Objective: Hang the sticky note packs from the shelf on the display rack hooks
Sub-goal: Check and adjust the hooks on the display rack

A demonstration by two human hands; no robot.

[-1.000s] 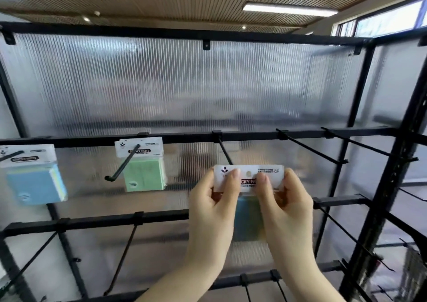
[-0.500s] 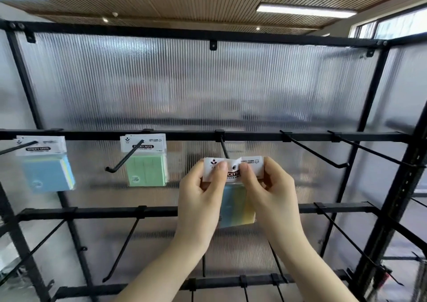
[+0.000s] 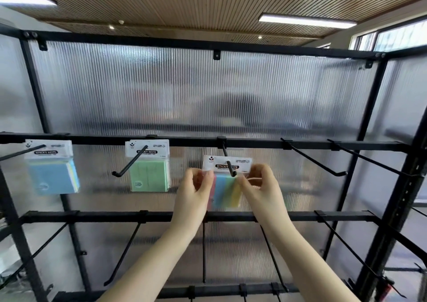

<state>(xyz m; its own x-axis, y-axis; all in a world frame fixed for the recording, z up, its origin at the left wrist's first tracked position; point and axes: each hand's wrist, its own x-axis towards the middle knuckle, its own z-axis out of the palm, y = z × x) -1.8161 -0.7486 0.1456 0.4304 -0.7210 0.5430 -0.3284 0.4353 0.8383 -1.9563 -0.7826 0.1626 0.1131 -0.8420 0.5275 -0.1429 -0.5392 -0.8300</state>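
We pinch the striped sticky note pack with both hands – left hand, right hand. Its header sits on the middle hook – hook tip poking through.

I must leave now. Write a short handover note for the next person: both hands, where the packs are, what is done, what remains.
Left hand and right hand: each pinches a lower corner of the header card of the multicolour pack.
That pack is on the third hook of the top bar, hook through its hole.
Blue pack and green pack already hang to the left.
Left: let go, and fill the two free hooks on the right.
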